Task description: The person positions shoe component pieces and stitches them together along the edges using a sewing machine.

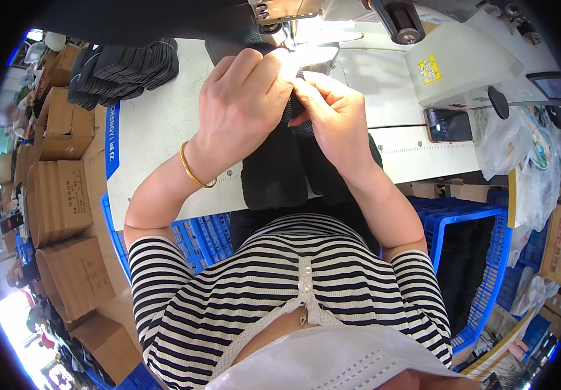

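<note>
Left hand (244, 97): raised above the counter (163, 117), wrist bent, knuckles turned upward; the fingers (264, 68) are curled tight and pinched on the upper edge of the black fabric piece (274, 169). A gold bangle (192, 172) is worn at the wrist.

Right hand (332, 117): brought in against the left one, back of the hand turned up; the fingers (309, 94) are closed narrow on the same fabric edge, fingertips touching those of the left hand.

Forearms: both are drawn in from the lower edge, elbows spread, converging at the fabric.

Black fabric piece: gripped between both sets of fingers just below the sewing machine head (280, 13); the rest is hung down from the fingers over the counter edge toward the striped shirt (280, 286).

Beyond the fingers: the white sewing machine body (462, 62) is seen to the right, with a phone (448, 125) lying beside it.

Left of the fingers: a stack of black cut pieces (124, 68) is laid on the counter, well apart.

Below the forearms: blue plastic crates (482, 221) are set on either side; cardboard boxes (59, 201) are stacked far left.
</note>
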The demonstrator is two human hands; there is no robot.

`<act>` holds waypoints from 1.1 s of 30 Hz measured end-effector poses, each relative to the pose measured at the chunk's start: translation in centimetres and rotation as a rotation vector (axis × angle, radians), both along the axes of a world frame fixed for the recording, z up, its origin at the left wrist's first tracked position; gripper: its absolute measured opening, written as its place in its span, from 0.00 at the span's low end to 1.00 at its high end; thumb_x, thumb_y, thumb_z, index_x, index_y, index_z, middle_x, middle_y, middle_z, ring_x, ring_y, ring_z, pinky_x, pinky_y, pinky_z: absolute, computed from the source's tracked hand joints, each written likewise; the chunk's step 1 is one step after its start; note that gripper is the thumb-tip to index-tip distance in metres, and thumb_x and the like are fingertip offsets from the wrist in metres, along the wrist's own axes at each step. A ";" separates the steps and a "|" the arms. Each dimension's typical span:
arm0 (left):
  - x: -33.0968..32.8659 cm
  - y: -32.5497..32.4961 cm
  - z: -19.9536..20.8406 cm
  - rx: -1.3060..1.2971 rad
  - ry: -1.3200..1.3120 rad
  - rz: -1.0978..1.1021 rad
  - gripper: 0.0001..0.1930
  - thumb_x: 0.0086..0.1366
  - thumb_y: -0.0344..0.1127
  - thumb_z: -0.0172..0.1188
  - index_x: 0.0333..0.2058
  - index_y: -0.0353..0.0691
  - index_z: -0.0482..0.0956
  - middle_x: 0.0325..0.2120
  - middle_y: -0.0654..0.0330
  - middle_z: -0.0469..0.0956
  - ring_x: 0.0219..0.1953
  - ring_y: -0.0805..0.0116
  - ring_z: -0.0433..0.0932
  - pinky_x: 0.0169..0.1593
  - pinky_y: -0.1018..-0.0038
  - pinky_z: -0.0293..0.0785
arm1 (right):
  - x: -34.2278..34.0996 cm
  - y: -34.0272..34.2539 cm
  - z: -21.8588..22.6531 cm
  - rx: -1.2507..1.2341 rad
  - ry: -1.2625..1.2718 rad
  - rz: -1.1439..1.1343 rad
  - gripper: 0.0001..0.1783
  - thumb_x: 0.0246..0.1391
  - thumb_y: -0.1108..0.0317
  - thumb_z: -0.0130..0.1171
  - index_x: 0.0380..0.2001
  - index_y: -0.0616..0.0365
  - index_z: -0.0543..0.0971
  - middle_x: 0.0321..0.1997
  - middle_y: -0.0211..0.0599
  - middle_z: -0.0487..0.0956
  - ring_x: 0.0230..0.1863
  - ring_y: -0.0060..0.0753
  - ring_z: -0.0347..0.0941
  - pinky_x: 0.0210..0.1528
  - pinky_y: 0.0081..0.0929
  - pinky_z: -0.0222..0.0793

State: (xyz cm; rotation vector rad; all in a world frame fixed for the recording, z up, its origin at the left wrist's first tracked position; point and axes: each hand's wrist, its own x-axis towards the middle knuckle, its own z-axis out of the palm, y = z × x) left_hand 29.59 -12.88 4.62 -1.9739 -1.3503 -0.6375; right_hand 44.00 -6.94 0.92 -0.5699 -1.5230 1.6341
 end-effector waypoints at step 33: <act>1.7 -7.1 -7.4 -0.308 -0.404 0.279 0.30 0.50 0.33 0.74 0.51 0.38 0.72 0.47 0.46 0.72 0.51 0.52 0.74 0.55 0.66 0.72 | 7.4 -0.8 -7.4 0.914 -0.570 -0.567 0.20 0.50 0.74 0.66 0.45 0.66 0.71 0.49 0.50 0.75 0.51 0.52 0.71 0.56 0.42 0.64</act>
